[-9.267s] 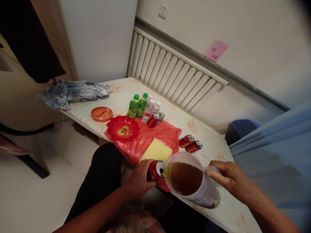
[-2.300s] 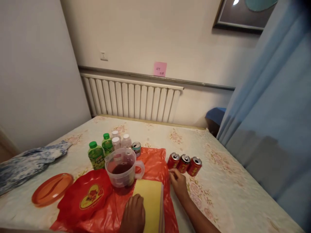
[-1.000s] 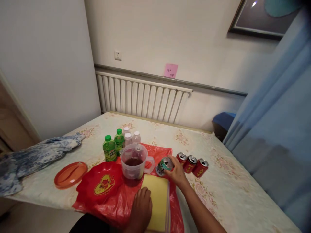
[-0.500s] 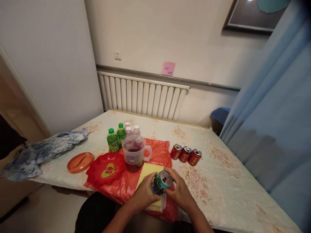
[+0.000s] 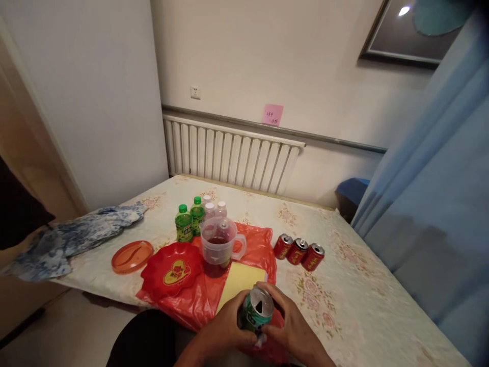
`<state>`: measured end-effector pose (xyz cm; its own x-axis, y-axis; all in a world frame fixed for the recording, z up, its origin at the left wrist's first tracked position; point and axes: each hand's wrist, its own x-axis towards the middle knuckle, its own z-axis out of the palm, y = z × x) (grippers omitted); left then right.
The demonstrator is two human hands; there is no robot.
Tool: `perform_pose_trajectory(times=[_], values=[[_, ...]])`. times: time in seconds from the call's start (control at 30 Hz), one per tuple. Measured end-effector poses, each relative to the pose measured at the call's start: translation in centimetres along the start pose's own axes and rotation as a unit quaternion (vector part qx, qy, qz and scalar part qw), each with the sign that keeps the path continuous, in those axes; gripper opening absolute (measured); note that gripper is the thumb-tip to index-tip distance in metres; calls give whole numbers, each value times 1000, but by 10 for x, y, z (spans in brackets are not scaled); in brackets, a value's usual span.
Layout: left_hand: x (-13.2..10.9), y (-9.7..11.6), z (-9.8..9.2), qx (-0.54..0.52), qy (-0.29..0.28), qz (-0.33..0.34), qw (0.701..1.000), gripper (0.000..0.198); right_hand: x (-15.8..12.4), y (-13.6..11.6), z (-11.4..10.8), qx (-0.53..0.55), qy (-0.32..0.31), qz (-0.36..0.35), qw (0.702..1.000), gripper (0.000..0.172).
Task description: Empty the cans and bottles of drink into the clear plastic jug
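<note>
Green metal can [image 5: 254, 312], clasped by left hand [image 5: 229, 321] and right hand [image 5: 289, 321]; likely light, slick, dentable; best held mid-wall.

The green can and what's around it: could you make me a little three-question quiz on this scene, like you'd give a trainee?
1. How many red cans stand on the floral cloth?
2. True or false: the left hand and the right hand are both touching the green can.
3. Which of these lies to the left of the scalloped red tray in the picture?
(a) the red cans
(b) the round orange dish
(c) the yellow pad

Key:
1. Three
2. True
3. (b)
</note>
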<state>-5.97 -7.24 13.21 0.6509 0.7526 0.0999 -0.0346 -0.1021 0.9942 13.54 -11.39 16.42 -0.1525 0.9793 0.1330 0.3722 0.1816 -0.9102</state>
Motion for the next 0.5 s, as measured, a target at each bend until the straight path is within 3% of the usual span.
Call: perform_pose_trajectory(times=[0.1,0.17,0.27,0.4,0.5], values=[[-14,-2,-9,-14,31,-16,999,81,7,7,9,51,1,4,999,75],[-25,-6,-19,-13,69,-37,997,80,15,18,17,96,33,14,995,69],[-38,-16,-44,23,187,-60,980,80,29,40,31,134,108,50,984,52],[-43,-23,-88,67,401,-46,913,73,43,74,52,56,178,82,979,42],[-37,-15,-118,105,491,-35,864,69,45,98,69,-38,192,73,978,40]])
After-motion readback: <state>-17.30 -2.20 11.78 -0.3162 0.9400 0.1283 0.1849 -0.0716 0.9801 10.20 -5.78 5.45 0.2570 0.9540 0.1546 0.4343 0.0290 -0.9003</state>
